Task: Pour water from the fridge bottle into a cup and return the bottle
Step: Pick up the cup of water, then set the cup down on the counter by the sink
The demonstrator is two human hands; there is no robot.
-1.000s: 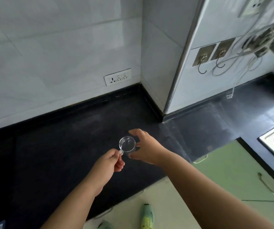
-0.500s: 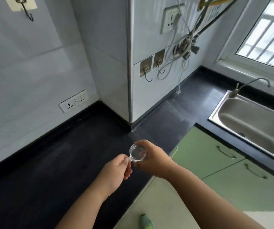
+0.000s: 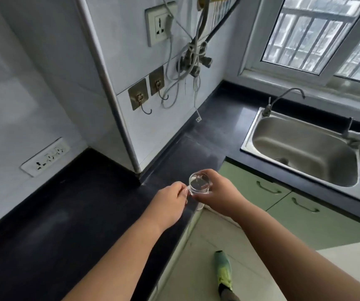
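A small clear glass cup [image 3: 199, 184] with a handle is held in the air over the front edge of the black countertop [image 3: 70, 213]. My left hand [image 3: 170, 203] pinches the cup's handle on its left side. My right hand [image 3: 220, 193] wraps around the cup's body from the right. The cup is upright and looks to have clear liquid in it. No bottle and no fridge are in view.
A steel sink [image 3: 305, 153] with taps sits in the counter at the right, under a window. Green cabinet doors [image 3: 268, 192] run below it. Wall sockets [image 3: 46, 157], hooks and hanging cables [image 3: 187, 68] line the tiled walls. A green slipper [image 3: 223, 270] is on the floor.
The view has swung right, bringing the sink and window in. Both hands have carried the cup from over the middle of the counter to its front edge.
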